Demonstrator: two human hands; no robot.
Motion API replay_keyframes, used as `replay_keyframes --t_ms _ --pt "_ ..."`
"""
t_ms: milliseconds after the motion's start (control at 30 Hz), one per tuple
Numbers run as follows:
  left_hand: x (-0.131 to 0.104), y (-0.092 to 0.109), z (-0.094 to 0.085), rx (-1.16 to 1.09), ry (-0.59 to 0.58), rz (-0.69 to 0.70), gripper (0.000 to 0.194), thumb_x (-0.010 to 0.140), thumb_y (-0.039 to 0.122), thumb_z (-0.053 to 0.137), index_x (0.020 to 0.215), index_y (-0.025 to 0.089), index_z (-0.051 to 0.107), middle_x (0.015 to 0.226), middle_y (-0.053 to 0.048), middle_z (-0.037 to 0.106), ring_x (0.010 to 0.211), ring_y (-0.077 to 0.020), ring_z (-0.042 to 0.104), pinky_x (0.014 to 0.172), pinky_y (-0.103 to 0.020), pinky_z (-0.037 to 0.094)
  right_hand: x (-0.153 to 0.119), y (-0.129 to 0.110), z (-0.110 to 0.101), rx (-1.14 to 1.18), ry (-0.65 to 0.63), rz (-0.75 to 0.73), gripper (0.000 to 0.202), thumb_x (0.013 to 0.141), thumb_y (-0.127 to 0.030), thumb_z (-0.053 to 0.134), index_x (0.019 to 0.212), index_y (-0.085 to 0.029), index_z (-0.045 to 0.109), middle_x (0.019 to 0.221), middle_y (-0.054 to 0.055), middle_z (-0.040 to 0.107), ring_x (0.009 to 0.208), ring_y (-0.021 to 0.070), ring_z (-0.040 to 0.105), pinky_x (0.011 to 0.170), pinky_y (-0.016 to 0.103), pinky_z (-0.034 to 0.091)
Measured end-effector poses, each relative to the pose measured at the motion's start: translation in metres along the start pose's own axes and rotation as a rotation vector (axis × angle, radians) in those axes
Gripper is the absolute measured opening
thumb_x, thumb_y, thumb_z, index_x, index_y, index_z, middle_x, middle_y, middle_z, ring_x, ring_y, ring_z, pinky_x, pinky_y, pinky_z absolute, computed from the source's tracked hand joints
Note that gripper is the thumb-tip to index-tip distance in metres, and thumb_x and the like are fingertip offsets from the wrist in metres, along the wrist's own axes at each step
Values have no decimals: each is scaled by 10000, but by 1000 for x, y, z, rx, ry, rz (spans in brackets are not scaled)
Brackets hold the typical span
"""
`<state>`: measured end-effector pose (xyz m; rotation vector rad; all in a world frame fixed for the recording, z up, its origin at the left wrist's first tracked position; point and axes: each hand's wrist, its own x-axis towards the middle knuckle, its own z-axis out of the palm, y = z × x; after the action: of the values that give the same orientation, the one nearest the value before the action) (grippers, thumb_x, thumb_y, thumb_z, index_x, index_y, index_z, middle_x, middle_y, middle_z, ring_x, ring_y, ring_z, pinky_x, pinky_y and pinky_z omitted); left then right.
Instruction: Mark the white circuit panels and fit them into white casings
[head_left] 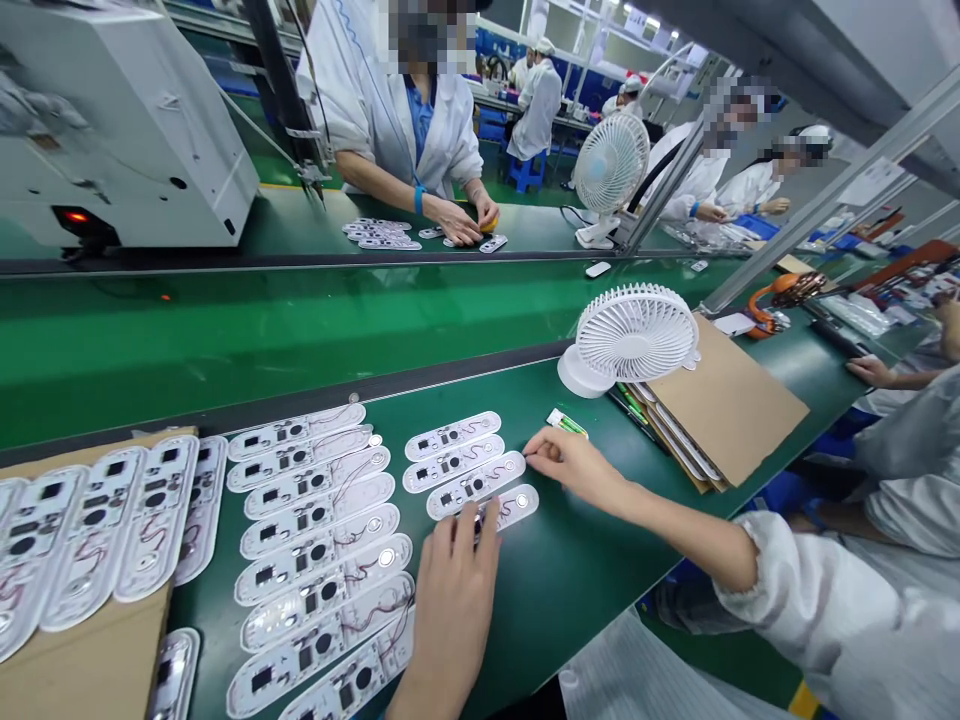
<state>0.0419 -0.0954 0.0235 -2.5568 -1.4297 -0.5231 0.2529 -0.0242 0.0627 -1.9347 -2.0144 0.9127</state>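
Note:
Several white oblong plastic parts with small circuit boards and red wires lie in rows on the green bench (570, 570). My left hand (454, 590) lies flat, fingertips on the nearest part (502, 507) of a small group of such parts. My right hand (574, 465) reaches in from the right and touches the end of the part above it (476, 485) with pinched fingers. Two more parts (452, 436) lie beyond. A larger column of the same parts (319, 540) lies to the left.
A cardboard sheet (97, 660) at the left carries more parts. A small white fan (634, 335), green pens (568, 424) and a cardboard stack (724, 400) stand at the right. Beyond runs a green conveyor (300, 330); a person across handles parts (379, 235). Another person's hand (870, 370) rests at the far right.

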Motion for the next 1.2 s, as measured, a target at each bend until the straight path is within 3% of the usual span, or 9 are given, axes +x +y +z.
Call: replay_keyframes --t_ms 100,233,433,600,800,900,1000,1100,1200 --pt "-7 -14 -7 -10 45 -105 275 950 251 451 1074 86 631 1007 -168 610 894 -299 520 701 -404 474 -8 19 -2 -172 318 -4 270 925 -243 543 1180 -165 583 1156 150 563 1099 295 527 917 444 444" --pt "-15 -27 -6 -46 16 -143 299 961 318 403 983 90 596 941 -154 589 851 -298 513 662 -393 451 -18 45 11 -316 490 -30 357 910 -309 590 1242 -179 579 1243 170 539 1103 354 479 860 468 397" --pt "-22 -26 12 -87 -119 -115 219 753 251 632 926 129 578 826 -89 584 756 -258 531 657 -373 457 -24 56 24 -375 545 -155 348 984 -420 434 1212 -210 592 1164 123 617 1090 308 511 842 419 381" --pt "-14 -16 4 -139 -337 -168 289 637 179 652 915 136 586 878 -120 622 821 -312 581 695 -424 493 -14 65 21 -380 588 -187 535 955 -596 330 1187 -194 597 1058 136 617 929 292 554 751 390 401" --pt "-4 -16 -16 -672 -456 -456 246 709 141 566 941 183 496 899 -98 644 774 -250 618 658 -352 490 0 71 20 -246 568 -189 738 858 -762 297 977 -150 690 932 165 592 887 333 539 776 472 426" --pt "-2 -24 -27 -1104 -333 -635 227 738 263 576 918 219 445 799 -36 641 658 -199 594 557 -291 450 3 51 13 35 427 -98 645 788 -771 466 973 -187 668 995 151 652 940 352 578 816 505 431" --pt "3 -36 -45 -1350 -32 -808 202 778 341 580 898 230 461 788 -12 627 658 -175 592 546 -268 454 7 11 0 527 216 -13 530 784 -642 611 1058 -188 628 1034 129 705 976 319 634 859 459 476" --pt "11 -51 -66 -1365 213 -931 224 809 409 617 893 231 509 762 15 599 610 -140 553 533 -248 453 10 -35 -14 692 31 -209 399 871 -500 600 1143 -209 617 1111 97 704 1038 272 639 901 401 482" --pt "14 -65 -82 -1319 333 -907 266 788 439 669 881 225 542 767 12 596 621 -135 549 541 -240 461 12 -71 -22 489 -51 -554 288 937 -384 564 1199 -271 602 1199 45 661 1116 224 580 934 365 455"
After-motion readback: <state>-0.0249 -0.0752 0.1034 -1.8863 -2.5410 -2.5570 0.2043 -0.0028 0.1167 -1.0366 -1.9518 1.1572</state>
